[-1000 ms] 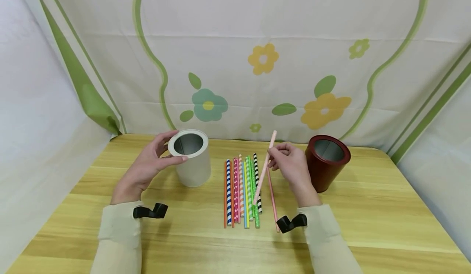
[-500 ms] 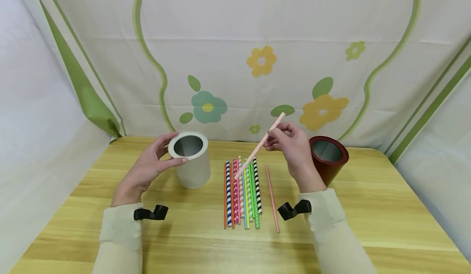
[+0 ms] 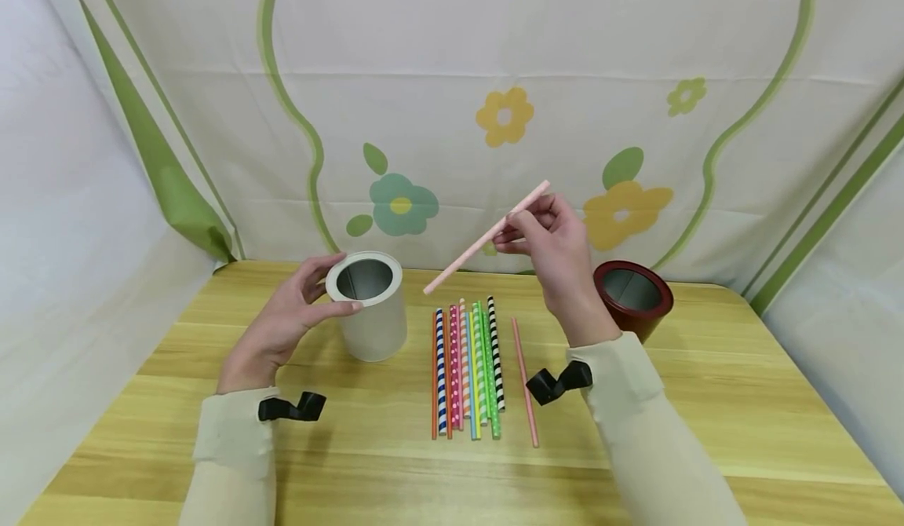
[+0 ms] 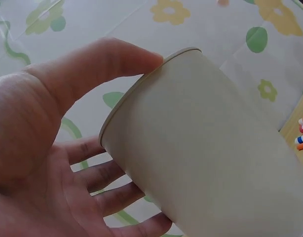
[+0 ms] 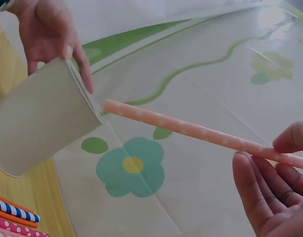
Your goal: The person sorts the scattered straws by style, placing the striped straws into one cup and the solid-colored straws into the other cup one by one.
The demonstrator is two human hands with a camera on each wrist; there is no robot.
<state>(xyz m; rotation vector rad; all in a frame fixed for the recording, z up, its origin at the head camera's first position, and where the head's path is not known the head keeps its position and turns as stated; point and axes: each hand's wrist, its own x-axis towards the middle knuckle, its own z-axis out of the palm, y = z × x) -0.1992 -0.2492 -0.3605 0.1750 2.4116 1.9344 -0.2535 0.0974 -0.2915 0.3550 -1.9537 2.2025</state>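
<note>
A pale pink paper straw (image 3: 466,255) is pinched between the thumb and fingers of my right hand (image 3: 554,255), tilted, its lower end pointing left. White star marks show on the straw (image 5: 183,127) in the right wrist view. At the left stands a white can (image 3: 377,330), its top hollow and facing up. My left hand (image 3: 289,314) holds the can near its top, thumb on the rim and fingers along the far side. In the left wrist view, the fingers (image 4: 114,197) reach behind the can's wall. The straw's free end is raised, right of the can's rim.
Several coloured paper straws (image 3: 454,369), striped, dotted and plain, lie side by side mid-table. A single pink straw (image 3: 519,345) lies right of them. A dark red can (image 3: 639,326) stands behind my right forearm. A flowered cloth (image 3: 452,118) hangs at the table's back edge.
My right hand has risen and moved slightly left with the pink straw, whose lower end has swung up and left toward the white can. My left hand stays on the can.
</note>
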